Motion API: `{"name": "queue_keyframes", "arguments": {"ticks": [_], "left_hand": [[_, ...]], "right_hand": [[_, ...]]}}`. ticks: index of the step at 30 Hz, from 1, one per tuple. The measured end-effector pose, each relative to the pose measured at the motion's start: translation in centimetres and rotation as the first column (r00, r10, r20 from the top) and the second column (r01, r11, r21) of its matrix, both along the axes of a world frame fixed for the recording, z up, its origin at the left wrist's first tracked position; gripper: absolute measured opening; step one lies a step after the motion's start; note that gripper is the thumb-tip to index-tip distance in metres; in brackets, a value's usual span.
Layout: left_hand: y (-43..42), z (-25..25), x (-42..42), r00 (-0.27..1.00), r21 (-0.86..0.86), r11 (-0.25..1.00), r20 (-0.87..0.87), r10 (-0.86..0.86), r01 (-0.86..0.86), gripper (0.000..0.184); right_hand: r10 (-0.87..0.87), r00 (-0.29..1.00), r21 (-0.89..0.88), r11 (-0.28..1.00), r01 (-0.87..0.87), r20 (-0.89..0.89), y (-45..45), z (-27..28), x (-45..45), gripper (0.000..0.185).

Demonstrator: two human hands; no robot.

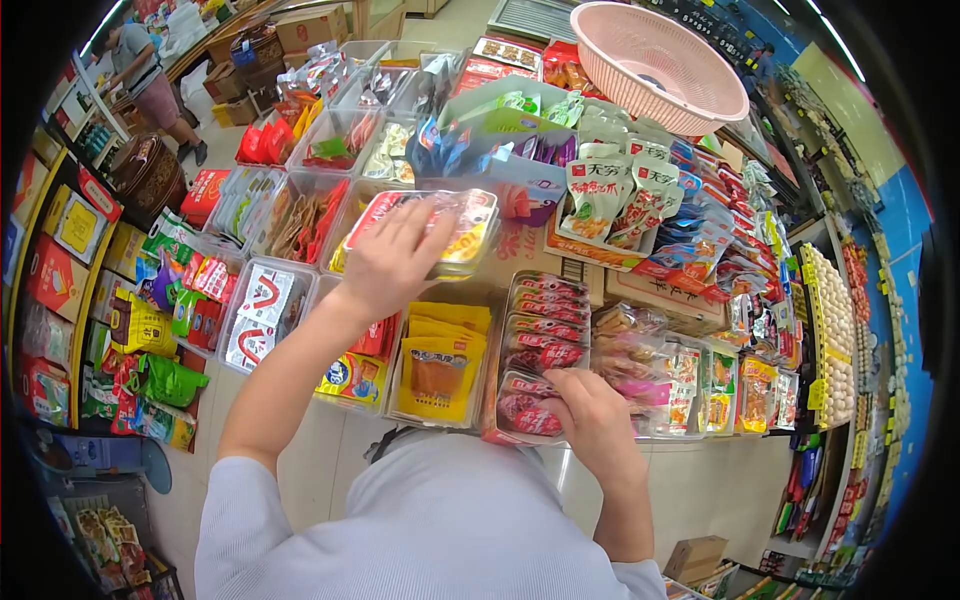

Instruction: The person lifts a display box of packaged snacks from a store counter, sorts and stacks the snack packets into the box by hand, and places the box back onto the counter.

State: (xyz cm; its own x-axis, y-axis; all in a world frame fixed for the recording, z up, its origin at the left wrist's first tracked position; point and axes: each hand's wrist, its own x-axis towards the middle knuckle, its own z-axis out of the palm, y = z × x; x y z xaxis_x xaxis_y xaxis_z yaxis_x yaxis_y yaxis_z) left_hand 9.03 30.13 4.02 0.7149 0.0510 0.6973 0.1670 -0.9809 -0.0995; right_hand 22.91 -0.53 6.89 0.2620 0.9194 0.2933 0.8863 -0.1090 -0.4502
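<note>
Pale shirt (430,530) fills the lower centre of the view, closest to the camera. Both forearms (280,380) extend from it toward the bins (436,421). Left hand (398,258): gripping, palm down, fingers laid across the top of the tub (468,238). The tub bears red, white and yellow print; it is held over the bins beyond the yellow packs (440,360). Its contents are too blurred to identify. Right hand (600,428): fingers bent, fingertips at the red packs (545,335), near the right edge of their bin. Whether these fingers grip a pack cannot be told. The red packs stand directly right of the yellow packs. Adjacent items: white packs (265,310) in a separate bin to the left; white pouches (600,200) upright in a box (592,254), beyond the red packs. Pink basket (650,75): far side. Egg trays (830,320): right side. Another person (150,80) stands at upper left, well apart.
</note>
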Motion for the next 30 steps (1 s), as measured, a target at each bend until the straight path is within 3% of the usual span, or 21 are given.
{"name": "queue_keyframes", "arguments": {"ticks": [3,6,7,10,11,18,22,28,30], "left_hand": [[0.3,-2.6,2.6,0.992,0.172,0.98,-0.063,0.114,-0.102,0.057],[-0.4,-4.2,4.0,0.995,0.175,0.981,-0.036,0.092,-0.084,0.049],[-0.5,-4.5,3.9,0.985,0.193,0.975,-0.107,0.134,-0.111,0.063],[-2.1,-4.3,3.8,0.987,-0.059,0.994,-0.141,0.082,-0.091,0.088],[-1.8,-5.5,4.1,0.985,0.02,0.994,-0.136,0.108,-0.106,0.11],[-1.7,-4.1,4.6,0.986,-0.022,0.996,-0.145,0.078,-0.082,0.105],[-2.5,-4.0,3.6,0.99,-0.059,0.996,-0.132,0.057,-0.065,0.114],[-3.4,-2.6,2.7,0.974,-0.083,0.992,-0.215,0.071,-0.091,0.11],[-4.6,-1.8,1.3,0.995,-0.156,0.988,-0.103,0.0,-0.016,0.106]], "right_hand": [[0.004,1.0,-0.007,1.0,-0.004,-0.006,0.0,0.1,0.0,0.034],[-0.026,0.998,-0.02,0.999,0.025,-0.057,-0.1,0.2,-0.2,0.033],[-0.026,0.998,-0.022,0.999,0.025,-0.055,-0.1,0.2,-0.2,0.033],[-0.028,0.998,-0.021,0.999,0.027,-0.054,0.0,0.3,-0.2,0.032],[-0.026,0.998,-0.016,1.0,0.025,-0.053,0.0,0.3,-0.2,0.032],[-0.025,0.999,-0.045,0.999,0.023,-0.032,-0.1,0.3,0.0,0.034],[-0.036,0.998,-0.055,0.998,0.033,-0.047,-0.3,0.2,0.1,0.038],[-0.041,0.996,-0.041,0.998,0.038,-0.077,0.0,0.1,0.2,0.041],[-0.05,0.994,-0.041,0.998,0.046,-0.101,-0.2,0.1,0.3,0.039]]}}
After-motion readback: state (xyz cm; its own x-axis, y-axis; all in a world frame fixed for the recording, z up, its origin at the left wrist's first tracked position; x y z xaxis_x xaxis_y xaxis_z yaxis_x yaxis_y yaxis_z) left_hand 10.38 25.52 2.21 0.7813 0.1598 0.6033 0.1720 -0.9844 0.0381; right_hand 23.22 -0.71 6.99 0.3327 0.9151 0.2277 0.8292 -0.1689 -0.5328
